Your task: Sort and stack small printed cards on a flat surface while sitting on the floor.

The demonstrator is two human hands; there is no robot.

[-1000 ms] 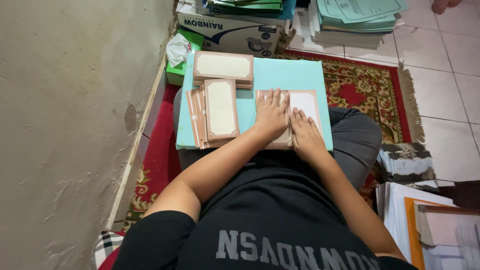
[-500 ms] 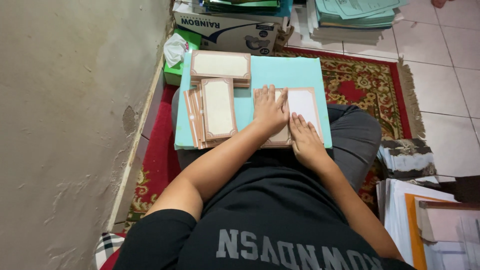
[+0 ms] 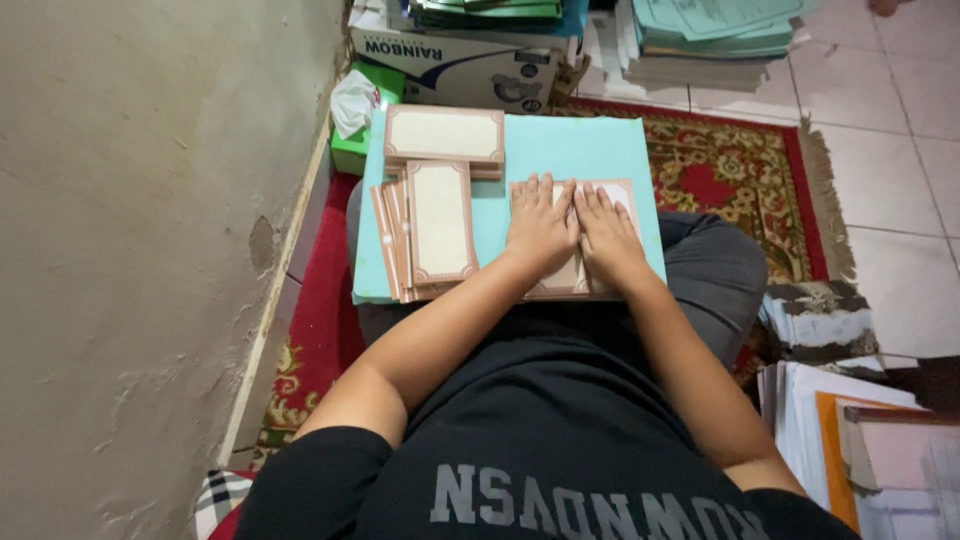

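Note:
A light blue board [image 3: 590,150] lies across my lap. My left hand [image 3: 540,225] and my right hand [image 3: 608,232] rest side by side, palms down and fingers spread, on a cream card with a brown border [image 3: 625,195] at the board's near right. A fanned stack of the same cards [image 3: 432,228] lies to the left of my hands. Another stack of cards [image 3: 444,138] sits crosswise at the board's far left corner.
A grey wall [image 3: 150,250] runs along the left. A red patterned rug [image 3: 730,165] covers the tiled floor. A green tissue box [image 3: 362,110] and a cardboard box [image 3: 460,60] stand beyond the board. Paper piles [image 3: 700,35] lie far right, more stacks [image 3: 820,420] near right.
Both hands have slid a little along the card and now lie flat together on it. The view has shifted slightly. The card stacks have not moved.

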